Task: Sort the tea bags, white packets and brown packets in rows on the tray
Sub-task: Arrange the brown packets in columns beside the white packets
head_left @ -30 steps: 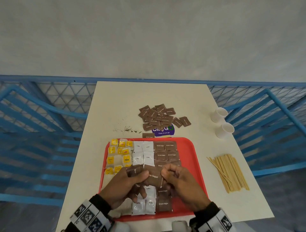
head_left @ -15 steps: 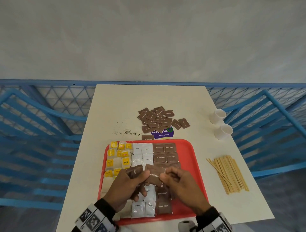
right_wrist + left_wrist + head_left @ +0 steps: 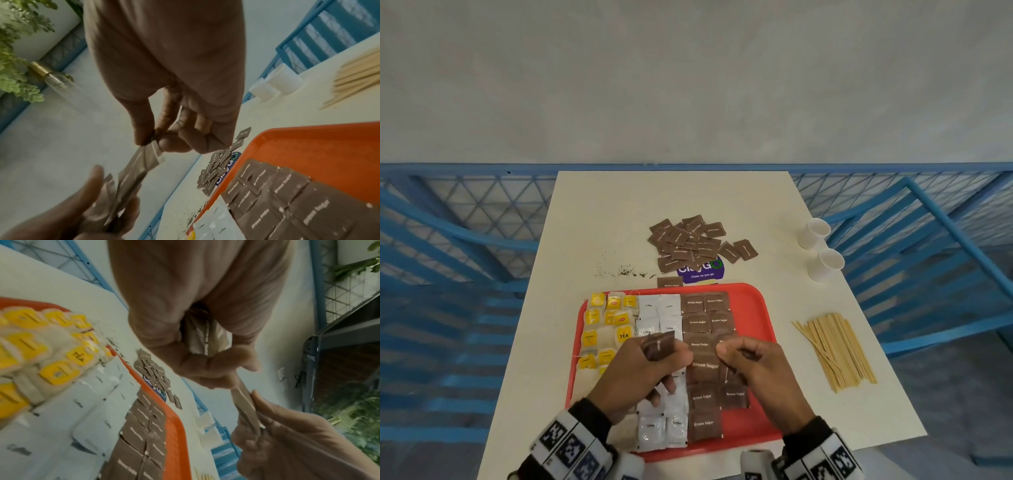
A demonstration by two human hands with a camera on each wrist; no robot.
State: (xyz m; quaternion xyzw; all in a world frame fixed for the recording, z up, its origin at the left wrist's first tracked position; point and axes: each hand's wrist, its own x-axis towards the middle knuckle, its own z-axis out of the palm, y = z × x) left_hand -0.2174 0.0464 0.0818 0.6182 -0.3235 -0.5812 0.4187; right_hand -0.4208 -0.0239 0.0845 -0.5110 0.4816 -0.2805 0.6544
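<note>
A red tray (image 3: pixel 756 308) holds yellow tea bags (image 3: pixel 607 322) on the left, white packets (image 3: pixel 659 315) in the middle and brown packets (image 3: pixel 703 311) on the right. Above the tray, my left hand (image 3: pixel 650 370) grips a small bundle of brown packets (image 3: pixel 659 346) in its curled fingers. One brown packet (image 3: pixel 703 366) spans between both hands. My right hand (image 3: pixel 750 370) pinches its right edge. In the left wrist view the bundle (image 3: pixel 207 340) sits in the palm and the single packet (image 3: pixel 245 410) runs to the right hand (image 3: pixel 287 443). The right wrist view shows that pinch on the packet (image 3: pixel 141 164).
A loose pile of brown packets (image 3: pixel 695 240) lies beyond the tray, partly over a purple sticker (image 3: pixel 702 272). Tea crumbs (image 3: pixel 623 272) are scattered left of it. Two white cups (image 3: pixel 815 233) and wooden stirrers (image 3: pixel 832 349) sit on the table's right side. Blue railings flank the table.
My right hand has drawn slightly to the right with the single brown packet, away from the left hand's bundle. Both hands stay over the tray's middle.
</note>
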